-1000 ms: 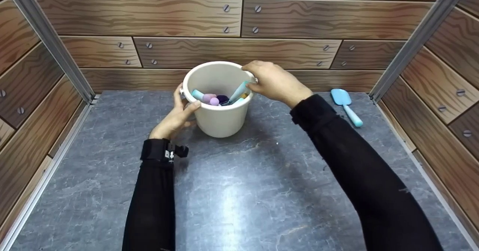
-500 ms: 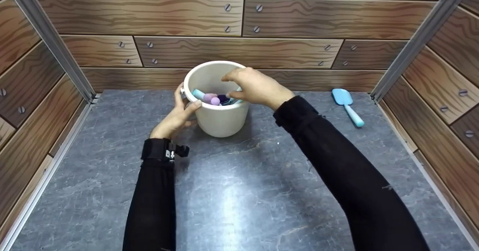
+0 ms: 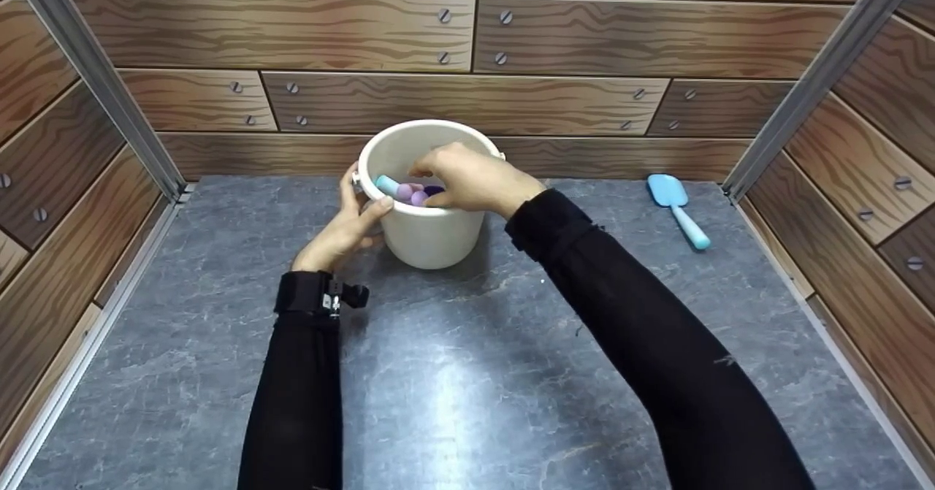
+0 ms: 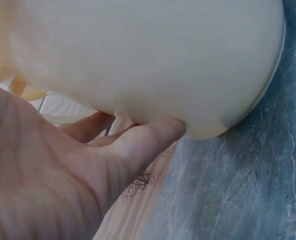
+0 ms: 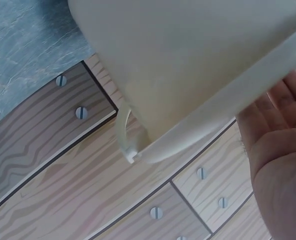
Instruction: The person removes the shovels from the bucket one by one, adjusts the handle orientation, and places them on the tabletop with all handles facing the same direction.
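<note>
A person in black sleeves works at a cream bucket standing upright toward the far middle of a grey stone-patterned surface, hemmed in by wood-print walls. The left hand cups the bucket's left side, thumb curled over the rim and fingers wrapped against the wall, apparently to steady it; the left wrist view shows the thumb pressed to the pale wall just above the base. The right hand reaches over the rim from the right, fingers dipped down into the opening among small toys: a light-blue handle leaning on the left inner wall, pink and lilac rounded pieces and something dark purple beside them. Whether those fingers pinch any of the pieces cannot be told, since the back of the hand hides the tips; the right wrist view shows only the palm beside the bucket's outer wall and its folded-down bail handle. Well apart, at the far right of the surface near the wall, a light-blue toy shovel lies flat, blade pointing away.
</note>
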`<move>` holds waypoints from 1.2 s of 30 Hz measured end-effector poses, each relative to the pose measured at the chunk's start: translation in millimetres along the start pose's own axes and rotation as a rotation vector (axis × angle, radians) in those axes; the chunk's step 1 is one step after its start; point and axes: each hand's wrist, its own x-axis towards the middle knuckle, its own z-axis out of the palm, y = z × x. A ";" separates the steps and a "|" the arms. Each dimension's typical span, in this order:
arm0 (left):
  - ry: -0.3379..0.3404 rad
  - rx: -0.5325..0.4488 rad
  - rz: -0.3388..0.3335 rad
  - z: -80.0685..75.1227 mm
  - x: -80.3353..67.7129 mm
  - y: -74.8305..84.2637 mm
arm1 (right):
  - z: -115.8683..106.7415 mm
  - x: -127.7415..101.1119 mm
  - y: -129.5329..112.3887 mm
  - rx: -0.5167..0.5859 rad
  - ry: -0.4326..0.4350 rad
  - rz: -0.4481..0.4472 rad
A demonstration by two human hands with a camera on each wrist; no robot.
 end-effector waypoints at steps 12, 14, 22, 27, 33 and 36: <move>0.009 0.076 -0.007 -0.3 -1.0 2.2 | 8.6 12.7 10.9 0.127 -0.077 -0.008; 0.009 0.084 -0.008 0.0 -1.4 2.6 | 9.9 13.3 12.6 0.137 -0.077 -0.009; 0.003 0.049 -0.009 0.3 0.0 1.7 | 15.2 13.6 16.5 0.169 -0.046 0.012; 0.003 0.043 -0.004 0.0 -0.9 1.4 | 18.0 14.0 17.7 0.130 -0.006 -0.010; 0.006 0.039 -0.002 -0.4 -0.4 1.3 | 19.1 11.8 16.5 0.109 0.037 0.007; 0.002 0.033 -0.001 0.0 -0.1 0.9 | 20.0 10.3 15.3 0.113 0.064 0.031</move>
